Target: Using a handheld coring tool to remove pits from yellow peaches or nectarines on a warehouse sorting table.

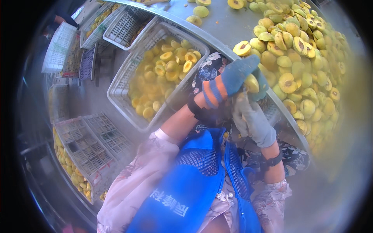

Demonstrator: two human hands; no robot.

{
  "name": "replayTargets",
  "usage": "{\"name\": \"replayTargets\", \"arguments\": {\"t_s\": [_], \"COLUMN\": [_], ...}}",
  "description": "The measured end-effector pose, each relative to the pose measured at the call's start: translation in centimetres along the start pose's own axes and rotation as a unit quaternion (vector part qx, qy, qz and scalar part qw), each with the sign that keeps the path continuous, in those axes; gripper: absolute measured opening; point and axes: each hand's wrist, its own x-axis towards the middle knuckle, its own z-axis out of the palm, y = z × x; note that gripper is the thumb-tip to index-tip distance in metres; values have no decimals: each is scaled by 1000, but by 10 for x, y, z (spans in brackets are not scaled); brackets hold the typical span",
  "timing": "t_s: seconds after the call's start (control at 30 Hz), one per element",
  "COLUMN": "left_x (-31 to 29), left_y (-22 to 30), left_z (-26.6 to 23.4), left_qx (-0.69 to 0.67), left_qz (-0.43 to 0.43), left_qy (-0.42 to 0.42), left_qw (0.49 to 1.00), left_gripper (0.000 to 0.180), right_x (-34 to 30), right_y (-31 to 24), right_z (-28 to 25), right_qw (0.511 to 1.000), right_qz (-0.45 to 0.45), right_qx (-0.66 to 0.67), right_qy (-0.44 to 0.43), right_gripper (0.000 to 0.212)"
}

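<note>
- Two gloved hands are held together: a yellow fruit (252, 84) is gripped by the curled left hand (239, 75) beside the metal table (225, 25); the right hand (251, 120) is half closed just below, its contents hidden.
- The fruit's visible length is inclined steeply; its cut face's direction cannot be told.
- Hollowed halves (190, 57) are gathered in the white crate (128, 73); a large heap (297, 66) is apparently left on the table.
</note>
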Motion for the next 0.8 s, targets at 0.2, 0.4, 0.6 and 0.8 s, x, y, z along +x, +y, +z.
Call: {"name": "replayTargets", "arguments": {"t_s": [0.2,0.4,0.6,0.8], "left_x": [2,-16,-11,133], "left_y": [14,28,74,9], "left_z": [23,-42,-116,-32], "left_qx": [-372,552,688,648], "left_qz": [-274,146,-26,180], "left_qy": [221,41,258,-4], "left_qw": [859,820,678,740], "left_gripper": [44,33,40,39], "right_x": [-8,-42,-13,-24], "right_y": [8,122,91,118], "right_z": [10,-18,-3,-6], "right_qw": [974,828,895,896], "right_qz": [163,97,155,117], "right_qx": [112,-538,-399,-390], "right_qy": [112,123,131,174], "right_gripper": [27,40,45,49]}}
